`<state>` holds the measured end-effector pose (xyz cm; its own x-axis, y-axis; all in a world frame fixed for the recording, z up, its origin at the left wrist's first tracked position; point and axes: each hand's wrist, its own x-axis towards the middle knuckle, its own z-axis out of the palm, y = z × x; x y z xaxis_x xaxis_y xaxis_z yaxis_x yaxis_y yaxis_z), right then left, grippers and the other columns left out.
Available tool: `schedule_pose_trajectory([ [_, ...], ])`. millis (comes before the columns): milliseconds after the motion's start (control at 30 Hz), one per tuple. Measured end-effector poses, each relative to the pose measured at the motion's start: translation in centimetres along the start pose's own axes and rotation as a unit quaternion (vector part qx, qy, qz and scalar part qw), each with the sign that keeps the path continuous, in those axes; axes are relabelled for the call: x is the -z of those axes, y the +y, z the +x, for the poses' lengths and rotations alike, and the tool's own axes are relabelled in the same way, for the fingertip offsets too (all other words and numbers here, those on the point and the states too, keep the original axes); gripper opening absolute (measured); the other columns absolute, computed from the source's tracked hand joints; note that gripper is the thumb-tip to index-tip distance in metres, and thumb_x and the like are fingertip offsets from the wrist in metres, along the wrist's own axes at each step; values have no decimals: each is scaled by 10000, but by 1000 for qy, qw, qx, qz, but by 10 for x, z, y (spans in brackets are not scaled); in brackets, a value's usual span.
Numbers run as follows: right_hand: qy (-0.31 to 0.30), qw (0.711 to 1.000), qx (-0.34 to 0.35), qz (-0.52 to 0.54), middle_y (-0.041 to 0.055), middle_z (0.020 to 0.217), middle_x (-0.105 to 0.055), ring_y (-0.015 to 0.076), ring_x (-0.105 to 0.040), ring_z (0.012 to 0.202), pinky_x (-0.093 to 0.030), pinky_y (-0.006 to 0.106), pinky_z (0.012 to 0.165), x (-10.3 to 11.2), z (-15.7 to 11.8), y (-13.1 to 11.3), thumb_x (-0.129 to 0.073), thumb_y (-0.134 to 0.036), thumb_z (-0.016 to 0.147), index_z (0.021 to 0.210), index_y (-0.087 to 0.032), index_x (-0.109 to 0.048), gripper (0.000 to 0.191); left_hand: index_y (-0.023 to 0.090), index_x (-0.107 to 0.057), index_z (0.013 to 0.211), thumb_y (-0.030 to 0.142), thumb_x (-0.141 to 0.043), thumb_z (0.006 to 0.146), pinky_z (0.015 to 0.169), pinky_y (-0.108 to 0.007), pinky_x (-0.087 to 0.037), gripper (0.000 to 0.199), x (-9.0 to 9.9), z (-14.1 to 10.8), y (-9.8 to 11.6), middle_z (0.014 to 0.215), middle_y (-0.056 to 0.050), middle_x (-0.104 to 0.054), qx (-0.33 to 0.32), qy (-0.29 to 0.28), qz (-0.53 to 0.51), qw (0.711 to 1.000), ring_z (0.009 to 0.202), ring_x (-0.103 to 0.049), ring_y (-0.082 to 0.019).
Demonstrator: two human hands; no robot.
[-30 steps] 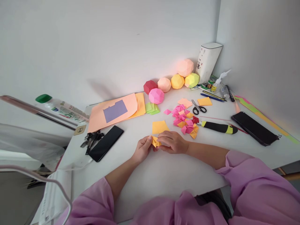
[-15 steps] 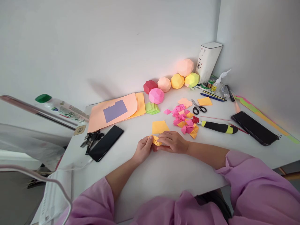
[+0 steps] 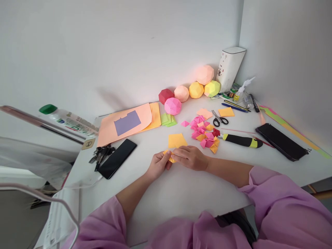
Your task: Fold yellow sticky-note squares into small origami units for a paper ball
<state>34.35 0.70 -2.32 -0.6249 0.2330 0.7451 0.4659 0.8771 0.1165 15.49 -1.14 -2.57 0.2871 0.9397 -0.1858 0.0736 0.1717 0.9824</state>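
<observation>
Between my two hands is a small folded piece of orange paper [image 3: 172, 160], partly hidden by my fingers. My left hand [image 3: 159, 164] pinches it from the left, thumb on top. The fingers of my right hand [image 3: 190, 157] are closed on its right side. Just beyond my fingers a flat orange paper sheet [image 3: 177, 140] lies on the table. A pile of folded pink, orange and red paper pieces [image 3: 200, 128] lies to the right of that sheet, with a pair of black-handled scissors [image 3: 220, 119] behind it.
Several faceted paper balls [image 3: 173, 106] stand against the wall. Left of me lie a phone [image 3: 118, 158], keys [image 3: 102, 153] and peach paper sheets [image 3: 107, 128]. A box cutter [image 3: 242, 140] and a black case [image 3: 281, 141] lie on the right. A white container [image 3: 230, 69] stands in the corner.
My fingers have shifted on the folded orange paper. The left thumb now lies further over it, and less of the paper shows.
</observation>
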Motion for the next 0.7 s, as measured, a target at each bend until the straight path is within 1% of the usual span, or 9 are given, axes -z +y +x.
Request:
schedule_pose_trajectory([
  [67,4,999,33,-18,61,912,-618,126,-559,769,-446,243,567,1,1,0,-500,-92,891,1036,-125,-574,166,182,-448,494,539,-479,849,442,-243,-275,504,0,0,1,387,35,-434,-5,-4,10,1000,397,-353,-86],
  [167,9,995,91,-33,85,956,-605,158,-565,869,-471,269,620,1,2,-1,-516,-99,888,1019,-109,-589,150,182,-413,447,528,-468,860,442,-247,-277,542,-1,-1,1,394,30,-420,-31,-3,18,999,399,-341,-83],
  [267,-15,992,118,-42,97,925,-599,170,-568,875,-478,290,635,-1,2,-3,-512,-103,896,973,-90,-600,118,187,-419,458,542,-472,852,453,-253,-302,533,-2,0,0,405,29,-417,-34,7,8,999,411,-351,-92],
  [333,-30,991,123,-44,94,896,-595,163,-567,848,-478,294,632,-2,1,-3,-508,-97,897,932,-87,-606,104,187,-434,465,550,-475,846,471,-257,-325,528,-2,1,-1,420,25,-427,-29,10,-2,1000,427,-371,-99],
  [467,-14,992,120,-37,69,865,-593,158,-562,834,-489,292,639,-3,-1,-3,-527,-94,885,854,-103,-614,92,169,-533,523,513,-499,849,515,-254,-382,475,-1,3,-2,488,4,-524,-28,0,-41,999,484,-464,-112],
  [567,-24,992,123,-33,66,872,-595,162,-559,857,-501,306,662,-3,-2,-3,-512,-88,890,824,-120,-608,121,158,-584,579,472,-533,845,517,-253,-419,414,-1,4,0,515,-4,-578,-21,-6,-85,996,484,-511,-116],
  [633,-24,993,113,-24,64,878,-598,160,-556,874,-507,309,685,-4,-2,-4,-500,-81,892,830,-128,-606,132,155,-579,575,457,-538,847,485,-249,-422,408,-2,4,2,492,-3,-582,-12,-7,-97,995,451,-520,-116],
  [700,-12,997,81,-12,67,892,-602,167,-554,907,-514,316,719,-3,-1,-5,-491,-84,896,888,-126,-608,125,159,-562,564,450,-538,848,460,-249,-421,408,-2,4,4,464,1,-578,-8,-7,-106,994,424,-526,-119],
])
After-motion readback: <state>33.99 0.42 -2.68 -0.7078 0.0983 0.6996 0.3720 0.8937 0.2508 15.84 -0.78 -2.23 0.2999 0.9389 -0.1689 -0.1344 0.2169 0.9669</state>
